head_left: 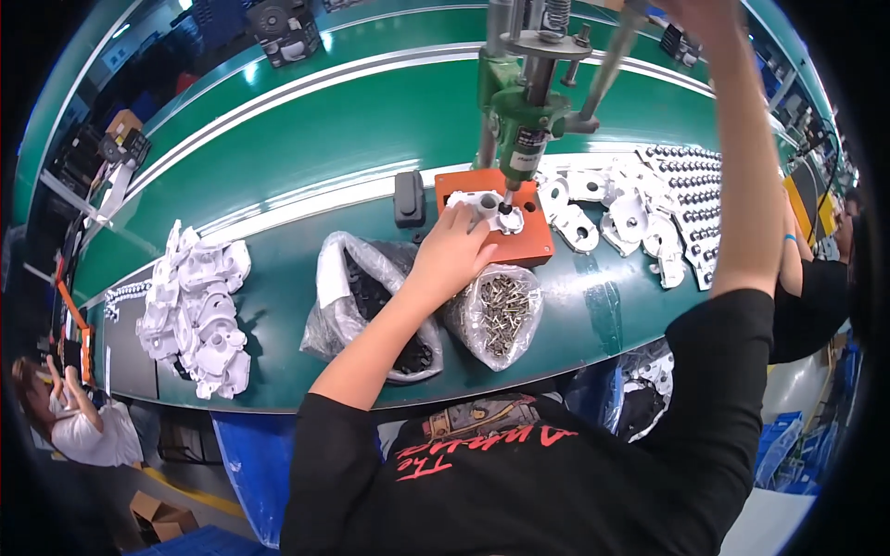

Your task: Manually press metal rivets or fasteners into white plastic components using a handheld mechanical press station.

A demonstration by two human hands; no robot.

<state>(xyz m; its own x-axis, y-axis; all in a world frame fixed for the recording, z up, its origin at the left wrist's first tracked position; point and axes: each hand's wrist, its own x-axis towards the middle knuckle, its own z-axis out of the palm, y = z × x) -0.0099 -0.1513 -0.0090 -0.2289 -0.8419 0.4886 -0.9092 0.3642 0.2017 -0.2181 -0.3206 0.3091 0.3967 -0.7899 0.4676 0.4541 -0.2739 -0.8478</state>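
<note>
My left hand (454, 252) steadies a white plastic part (510, 221) on an orange fixture block (533, 243), its fingers along the part's left side. Directly above, the spindle of a green hand press (519, 139) comes down onto a dark piece at the part. At the top edge my right hand (706, 13) is raised by the upper end of the press lever (614, 60); it appears to grip it, though blur and the picture's edge hide the fingers. Below my left hand lies a clear bag of small metal screws (505, 315).
A plastic bag of black parts (371, 287) lies left of the screws. White plastic parts form a pile (199, 310) at left and more (616, 213) at right, beside rows of black-topped pieces (691, 199). A black box (409, 199) stands near the block. Other people sit both sides.
</note>
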